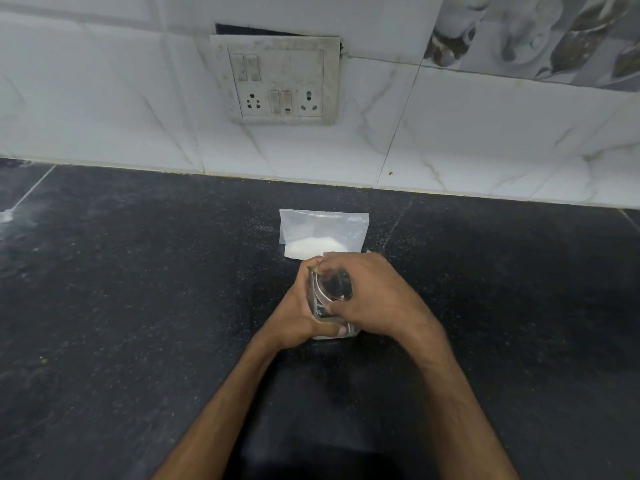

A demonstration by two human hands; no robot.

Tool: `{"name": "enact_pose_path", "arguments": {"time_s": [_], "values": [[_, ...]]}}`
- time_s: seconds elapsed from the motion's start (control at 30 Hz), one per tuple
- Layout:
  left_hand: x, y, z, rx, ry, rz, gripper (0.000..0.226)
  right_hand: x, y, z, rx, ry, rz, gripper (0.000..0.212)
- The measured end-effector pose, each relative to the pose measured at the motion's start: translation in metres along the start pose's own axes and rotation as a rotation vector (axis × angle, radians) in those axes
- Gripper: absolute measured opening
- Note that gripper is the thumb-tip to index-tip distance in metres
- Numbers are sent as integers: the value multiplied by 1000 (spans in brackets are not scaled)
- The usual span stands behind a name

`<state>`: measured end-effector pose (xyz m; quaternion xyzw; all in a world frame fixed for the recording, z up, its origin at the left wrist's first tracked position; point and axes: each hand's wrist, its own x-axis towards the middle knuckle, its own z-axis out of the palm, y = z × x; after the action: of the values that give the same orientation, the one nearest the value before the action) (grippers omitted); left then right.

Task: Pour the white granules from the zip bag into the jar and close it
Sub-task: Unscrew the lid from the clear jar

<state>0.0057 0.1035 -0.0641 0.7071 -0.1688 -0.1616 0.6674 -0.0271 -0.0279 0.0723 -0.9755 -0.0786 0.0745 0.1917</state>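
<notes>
Jar (330, 299): a clear glass vessel standing on the dark counter (138, 289), just in front of the zip bag (323, 233), which lies flat between the jar and the tiled wall (450, 133). The left hand (298, 317) is wrapped around the jar's body, thumb across its near side, steadying it. The right hand (370, 292) comes over the top, fingers curled and clamped on the lid (334, 287) at the mouth. A mound of white granules (313, 247) sits inside the bag, which appears unopened; a pale layer shows at the jar's base, though whether that is contents or reflection cannot be told. The step in hand is judged to be work on the lid, most likely its removal ahead of pouring, since the bag holds most of its fill; the turning direction cannot be read from one view. The next move calls for lifting the lid clear and setting it beside the jar, then taking up the bag, parting its zip, and tipping a corner over the mouth. A switch panel (277, 81) is on the wall, well behind the bag.
</notes>
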Motion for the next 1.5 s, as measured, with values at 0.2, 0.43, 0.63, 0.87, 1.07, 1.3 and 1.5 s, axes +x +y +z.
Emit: {"name": "enact_pose_path", "arguments": {"time_s": [0.2,0.43,0.63,0.87,1.07,1.3,1.5], "values": [[-1,1,1,10,-5,27,101,-9,-10,15,-62,127,58,56],[0,-2,-2,25,-4,14,102,-6,0,-1,51,51,-12,58],[0,1,0,23,0,23,101,-3,-7,15,-62,63,32,54],[0,-1,-2,26,-16,6,102,3,0,4,53,-30,39,72],[2,-2,-1,48,0,40,101,6,-1,11,-22,-100,-128,60],[2,-2,-1,46,-7,33,101,2,3,24,-31,67,-52,61],[1,0,0,23,-2,33,102,8,12,22,55,-50,-110,77]]}}
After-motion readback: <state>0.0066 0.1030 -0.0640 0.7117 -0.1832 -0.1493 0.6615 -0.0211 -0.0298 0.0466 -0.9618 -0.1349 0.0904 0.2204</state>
